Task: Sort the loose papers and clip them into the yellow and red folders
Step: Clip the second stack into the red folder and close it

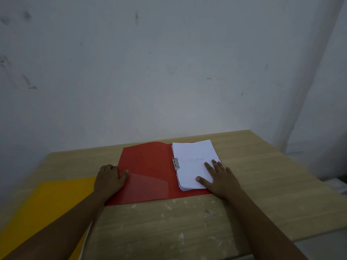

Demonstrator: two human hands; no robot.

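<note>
Head view: left hand (109, 178) grips red folder's (148, 169) edge, right hand (218, 177) flattens papers (193, 156).

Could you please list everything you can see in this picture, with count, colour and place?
red folder: one, red, lying open on the middle of the table, with a clear pocket on its left half
papers: one stack, white, handwriting on the top sheet, on the folder's right half
clip: one, grey metal, on the stack's left edge by the folder's fold
yellow folder: one, yellow, closed, near left of the table, partly under the left arm
table: one, light wood with pale smears
wall: grey-white, scuffed, behind the table
left hand: grips the red folder's left edge
right hand: flat on the papers
</note>
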